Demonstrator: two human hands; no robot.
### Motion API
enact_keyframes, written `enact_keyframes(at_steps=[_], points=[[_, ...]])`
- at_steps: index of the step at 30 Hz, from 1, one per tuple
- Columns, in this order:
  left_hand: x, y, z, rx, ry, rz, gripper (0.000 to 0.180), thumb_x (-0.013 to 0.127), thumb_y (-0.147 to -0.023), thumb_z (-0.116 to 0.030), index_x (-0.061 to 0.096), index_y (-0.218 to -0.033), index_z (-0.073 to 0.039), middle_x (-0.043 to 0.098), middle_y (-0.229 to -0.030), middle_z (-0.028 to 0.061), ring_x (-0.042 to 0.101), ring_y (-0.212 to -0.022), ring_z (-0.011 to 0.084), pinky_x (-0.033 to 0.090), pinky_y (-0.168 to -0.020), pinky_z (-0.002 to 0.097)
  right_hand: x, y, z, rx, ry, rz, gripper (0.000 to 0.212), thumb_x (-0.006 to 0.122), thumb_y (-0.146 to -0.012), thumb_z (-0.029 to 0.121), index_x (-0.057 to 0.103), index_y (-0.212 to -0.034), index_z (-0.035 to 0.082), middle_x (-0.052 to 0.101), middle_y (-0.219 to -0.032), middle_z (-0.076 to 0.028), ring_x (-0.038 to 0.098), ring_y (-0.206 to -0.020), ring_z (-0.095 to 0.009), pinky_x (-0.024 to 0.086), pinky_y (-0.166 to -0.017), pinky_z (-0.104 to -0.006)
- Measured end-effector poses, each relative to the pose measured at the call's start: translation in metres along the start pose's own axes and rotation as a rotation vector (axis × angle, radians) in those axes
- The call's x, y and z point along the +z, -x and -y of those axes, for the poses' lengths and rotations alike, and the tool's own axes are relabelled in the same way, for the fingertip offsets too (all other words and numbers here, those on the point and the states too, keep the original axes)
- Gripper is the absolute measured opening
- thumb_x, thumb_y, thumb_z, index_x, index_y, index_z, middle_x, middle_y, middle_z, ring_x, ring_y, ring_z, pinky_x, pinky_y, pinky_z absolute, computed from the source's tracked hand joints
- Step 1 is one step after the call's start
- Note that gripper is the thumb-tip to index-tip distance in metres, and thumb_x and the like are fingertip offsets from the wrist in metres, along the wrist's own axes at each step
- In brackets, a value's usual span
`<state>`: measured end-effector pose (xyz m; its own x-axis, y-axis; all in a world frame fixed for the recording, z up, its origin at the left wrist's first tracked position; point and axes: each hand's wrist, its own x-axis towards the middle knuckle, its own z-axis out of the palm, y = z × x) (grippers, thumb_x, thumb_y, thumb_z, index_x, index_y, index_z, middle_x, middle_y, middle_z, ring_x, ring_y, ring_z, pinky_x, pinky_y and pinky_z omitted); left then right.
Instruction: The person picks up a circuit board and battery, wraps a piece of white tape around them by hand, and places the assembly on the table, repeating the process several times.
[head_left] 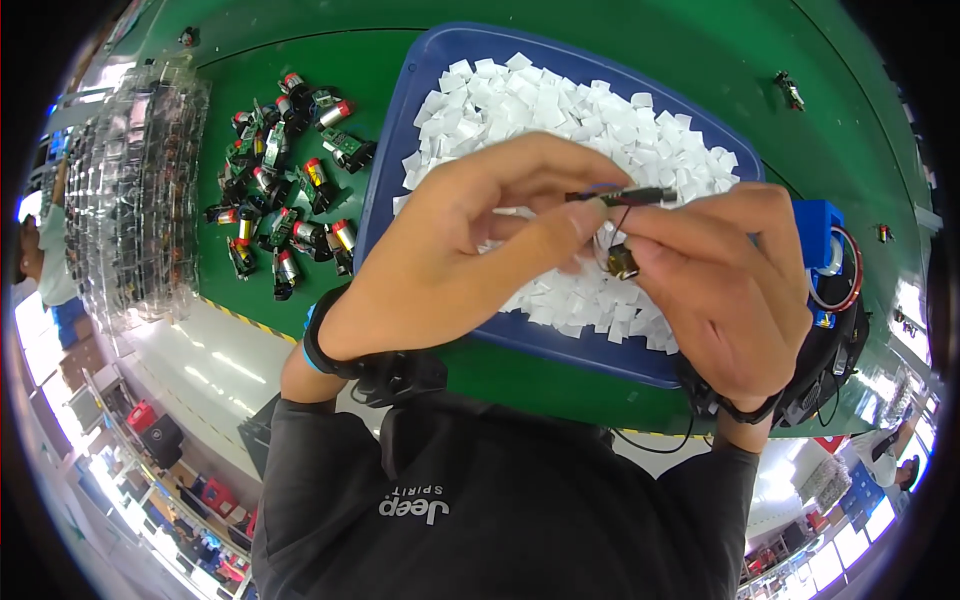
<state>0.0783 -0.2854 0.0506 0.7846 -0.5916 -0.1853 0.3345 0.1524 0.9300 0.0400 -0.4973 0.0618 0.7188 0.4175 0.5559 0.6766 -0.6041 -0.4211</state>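
Over a blue plastic tray (392,150) full of small white paper-like squares (570,110), both my hands are closed. My left hand (440,260) pinches a narrow dark circuit board (608,197) between thumb and fingers. Thin wires run down from the board to a small brass-and-black cylinder (622,263). My right hand (730,290) grips this cylinder with thumb and finger, close to the board's right end. Its remaining fingers are curled, and their tips are partly hidden.
Left of the tray lies a loose group of small circuit-board assemblies with red and yellow cylinders (316,180). Stacked clear plastic trays (130,190) stand farther left. A blue device (820,235) with a cable and a black bag (845,345) sit at the right.
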Motion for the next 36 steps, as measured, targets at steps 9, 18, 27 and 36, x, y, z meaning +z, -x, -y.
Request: enact_keyframes(at_steps=[9, 18, 27, 36], points=[[-0.004, 0.000, 0.005, -0.175, -0.164, 0.074, 0.037, 0.058, -0.090, 0.007, 0.057, -0.127, 0.005, 0.066, -0.111, 0.0135, 0.065, -0.080, 0.0123, 0.056, -0.061, 0.0229, 0.008, 0.003, 0.015, 0.021, 0.195, -0.059, 0.026, 0.081, -0.066, -0.002, 0.070, -0.090, 0.004, 0.074, -0.092, -0.006, 0.061, -0.080, -0.022, 0.047, -0.064, -0.0310], [-0.003, -0.003, 0.008, -0.050, -0.177, 0.075, 0.043, 0.064, -0.091, 0.003, 0.054, -0.132, 0.005, 0.067, -0.112, 0.0143, 0.066, -0.077, 0.0122, 0.056, -0.059, 0.0226, 0.004, -0.003, 0.016, -0.020, 0.293, 0.018, 0.027, 0.081, -0.067, 0.000, 0.071, -0.092, 0.004, 0.072, -0.095, -0.007, 0.059, -0.083, -0.022, 0.046, -0.067, -0.0304], [-0.008, -0.005, 0.006, 0.113, 0.005, -0.006, 0.045, 0.068, -0.090, -0.001, 0.053, -0.131, 0.007, 0.066, -0.119, 0.0222, 0.070, -0.087, 0.0183, 0.059, -0.058, 0.0259, -0.018, 0.001, 0.014, 0.582, -0.375, 0.064, 0.031, 0.086, -0.073, 0.008, 0.068, -0.097, 0.000, 0.064, -0.080, -0.006, 0.057, -0.069, -0.013, 0.043, -0.060, -0.0234], [-0.004, -0.002, 0.016, 0.305, -0.116, -0.014, 0.044, 0.070, -0.088, 0.005, 0.056, -0.130, 0.007, 0.063, -0.125, 0.0206, 0.069, -0.097, 0.0191, 0.062, -0.066, 0.0275, 0.003, 0.007, 0.012, 0.487, -0.390, -0.097, 0.025, 0.080, -0.080, 0.003, 0.070, -0.102, -0.004, 0.067, -0.081, -0.009, 0.056, -0.064, -0.009, 0.042, -0.056, -0.0213]])
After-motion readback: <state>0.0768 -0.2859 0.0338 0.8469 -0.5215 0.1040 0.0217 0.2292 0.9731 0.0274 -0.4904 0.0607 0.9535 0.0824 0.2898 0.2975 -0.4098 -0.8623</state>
